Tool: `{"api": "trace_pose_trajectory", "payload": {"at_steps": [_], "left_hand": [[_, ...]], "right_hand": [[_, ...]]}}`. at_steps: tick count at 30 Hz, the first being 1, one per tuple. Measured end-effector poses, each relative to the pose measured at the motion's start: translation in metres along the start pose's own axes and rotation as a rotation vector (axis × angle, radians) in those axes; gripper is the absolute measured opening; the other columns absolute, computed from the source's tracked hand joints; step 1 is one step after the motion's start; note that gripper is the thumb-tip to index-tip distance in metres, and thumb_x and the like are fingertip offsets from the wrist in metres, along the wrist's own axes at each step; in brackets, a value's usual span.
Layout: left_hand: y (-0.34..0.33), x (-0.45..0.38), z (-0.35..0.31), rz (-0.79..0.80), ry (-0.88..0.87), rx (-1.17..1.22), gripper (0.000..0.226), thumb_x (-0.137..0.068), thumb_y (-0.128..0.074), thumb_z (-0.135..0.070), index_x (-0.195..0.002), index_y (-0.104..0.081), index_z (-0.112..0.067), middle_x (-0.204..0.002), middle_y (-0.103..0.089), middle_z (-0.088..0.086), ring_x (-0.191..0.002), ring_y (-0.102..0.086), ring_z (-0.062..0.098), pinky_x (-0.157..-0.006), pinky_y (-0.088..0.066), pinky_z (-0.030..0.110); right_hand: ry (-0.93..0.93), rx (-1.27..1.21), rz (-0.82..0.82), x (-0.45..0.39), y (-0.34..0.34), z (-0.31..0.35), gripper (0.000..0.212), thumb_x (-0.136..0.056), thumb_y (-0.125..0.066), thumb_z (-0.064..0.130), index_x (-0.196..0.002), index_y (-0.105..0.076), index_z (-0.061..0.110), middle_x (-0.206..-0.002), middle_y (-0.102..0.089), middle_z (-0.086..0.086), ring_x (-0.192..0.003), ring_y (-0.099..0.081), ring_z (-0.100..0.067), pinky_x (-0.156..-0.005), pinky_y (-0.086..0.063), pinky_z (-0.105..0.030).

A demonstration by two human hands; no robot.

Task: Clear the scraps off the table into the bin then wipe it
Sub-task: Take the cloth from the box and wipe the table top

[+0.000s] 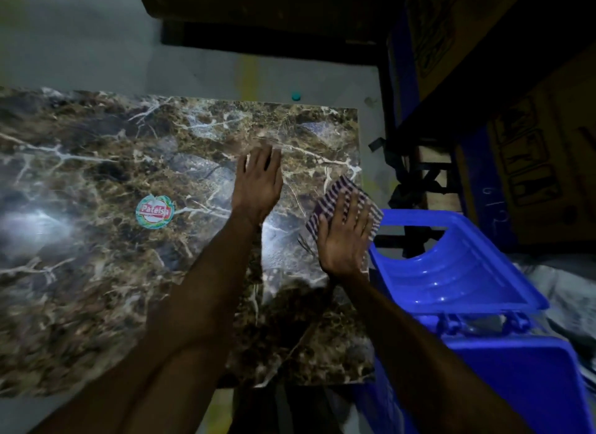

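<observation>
Fingers of the right hand [346, 236] press flat on the striped cloth [335, 204] at the table's [96, 272] right edge beside the bin [458, 272]; left hand [258, 182] rests flat, unwiped marble stretching leftward.

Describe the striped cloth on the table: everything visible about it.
The cloth is a small folded fabric piece with dark purple and white stripes. It lies flat near the right edge of the marble-patterned table, close to the blue bin. The right hand presses on it with straight, spread fingers, covering its middle. No scraps show on it.
</observation>
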State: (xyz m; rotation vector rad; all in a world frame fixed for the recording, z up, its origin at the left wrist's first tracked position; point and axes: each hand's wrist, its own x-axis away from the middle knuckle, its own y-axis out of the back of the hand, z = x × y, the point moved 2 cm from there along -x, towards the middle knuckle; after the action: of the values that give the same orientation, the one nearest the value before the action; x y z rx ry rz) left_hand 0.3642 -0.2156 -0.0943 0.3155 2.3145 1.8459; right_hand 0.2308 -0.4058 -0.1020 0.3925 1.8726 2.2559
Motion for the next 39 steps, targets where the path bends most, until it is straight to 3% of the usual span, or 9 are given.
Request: {"api": "trace_pose_trajectory", "payload": {"at_steps": [8,14,16,19,26,29,33,36,39], "left_hand": [[-0.008,0.132,-0.048,0.095,0.116,0.159,0.055,-0.112,-0.024,-0.043,-0.164,-0.015,-0.028,-0.173,-0.005,-0.001,-0.159,0.006,0.024,-0.129,-0.004,0.048],[0.009,0.194,-0.089,0.216,0.163,0.264,0.056,-0.108,-0.034,-0.047,-0.161,-0.027,-0.031,-0.172,-0.013,0.001,-0.159,-0.006,0.028,-0.125,-0.013,0.052],[0.012,0.205,-0.106,0.211,0.208,0.278,0.054,-0.106,-0.034,-0.049,-0.156,-0.039,-0.030,-0.168,-0.026,0.004,-0.155,-0.020,0.031,-0.121,-0.024,0.050],[0.015,0.208,-0.129,0.164,0.218,0.307,0.044,-0.100,-0.045,-0.043,-0.139,-0.056,-0.025,-0.147,-0.051,0.007,-0.134,-0.047,0.033,-0.102,-0.044,0.046],[0.021,0.203,-0.153,0.246,0.300,0.472,0.025,-0.101,-0.045,-0.038,-0.116,-0.052,-0.020,-0.118,-0.052,0.007,-0.107,-0.057,0.033,-0.087,-0.049,0.044],[0.023,0.200,-0.152,0.261,0.363,0.564,0.025,-0.097,-0.055,-0.036,-0.111,-0.053,-0.016,-0.113,-0.059,0.009,-0.104,-0.062,0.032,-0.084,-0.049,0.037],[0.028,0.199,-0.155,0.295,0.369,0.550,0.035,-0.096,-0.057,-0.043,-0.117,-0.050,-0.016,-0.115,-0.067,0.008,-0.104,-0.067,0.031,-0.083,-0.052,0.038],[0.035,0.200,-0.161,0.332,0.379,0.534,0.046,-0.099,-0.056,-0.043,-0.128,-0.049,-0.009,-0.120,-0.067,0.011,-0.108,-0.067,0.034,-0.086,-0.052,0.036],[0.039,0.208,-0.168,0.369,0.355,0.530,0.030,-0.096,-0.057,-0.035,-0.111,-0.061,-0.009,-0.113,-0.071,0.012,-0.105,-0.069,0.033,-0.084,-0.054,0.036]], "right_hand": [[0.106,-0.025,0.043,0.077,0.007,-0.031,0.070,-0.108,-0.025,0.049,-0.166,-0.017,0.012,-0.173,-0.013,-0.017,-0.159,-0.009,-0.043,-0.126,-0.017,-0.062],[0.187,-0.037,0.156,0.108,-0.003,-0.049,0.069,-0.108,-0.019,0.050,-0.166,-0.014,0.013,-0.174,-0.010,-0.014,-0.160,-0.012,-0.039,-0.125,-0.021,-0.060],[0.206,-0.041,0.186,0.114,-0.005,-0.054,0.069,-0.109,-0.013,0.052,-0.166,-0.019,0.013,-0.173,-0.014,-0.013,-0.159,-0.016,-0.038,-0.124,-0.020,-0.059],[0.228,-0.044,0.175,0.116,-0.003,-0.056,0.067,-0.105,-0.029,0.048,-0.160,-0.037,0.011,-0.167,-0.032,-0.012,-0.154,-0.027,-0.036,-0.124,-0.012,-0.051],[0.279,-0.043,0.202,0.112,0.004,-0.060,0.064,-0.091,-0.043,0.041,-0.149,-0.056,0.016,-0.157,-0.049,-0.006,-0.145,-0.033,-0.030,-0.124,-0.001,-0.040],[0.292,-0.080,0.221,0.114,0.010,-0.063,0.063,-0.093,-0.042,0.045,-0.150,-0.050,0.019,-0.152,-0.056,-0.008,-0.142,-0.035,-0.030,-0.125,0.002,-0.038],[0.315,-0.139,0.233,0.119,0.013,-0.074,0.064,-0.100,-0.041,0.048,-0.159,-0.036,0.023,-0.160,-0.048,-0.007,-0.149,-0.037,-0.034,-0.125,0.003,-0.037],[0.337,-0.175,0.265,0.121,0.015,-0.077,0.065,-0.100,-0.040,0.047,-0.160,-0.038,0.022,-0.164,-0.041,-0.009,-0.149,-0.038,-0.039,-0.120,-0.010,-0.043],[0.360,-0.249,0.330,0.127,0.019,-0.082,0.069,-0.098,-0.036,0.050,-0.162,-0.034,0.023,-0.169,-0.031,-0.008,-0.155,-0.028,-0.039,-0.124,-0.019,-0.050]]}}
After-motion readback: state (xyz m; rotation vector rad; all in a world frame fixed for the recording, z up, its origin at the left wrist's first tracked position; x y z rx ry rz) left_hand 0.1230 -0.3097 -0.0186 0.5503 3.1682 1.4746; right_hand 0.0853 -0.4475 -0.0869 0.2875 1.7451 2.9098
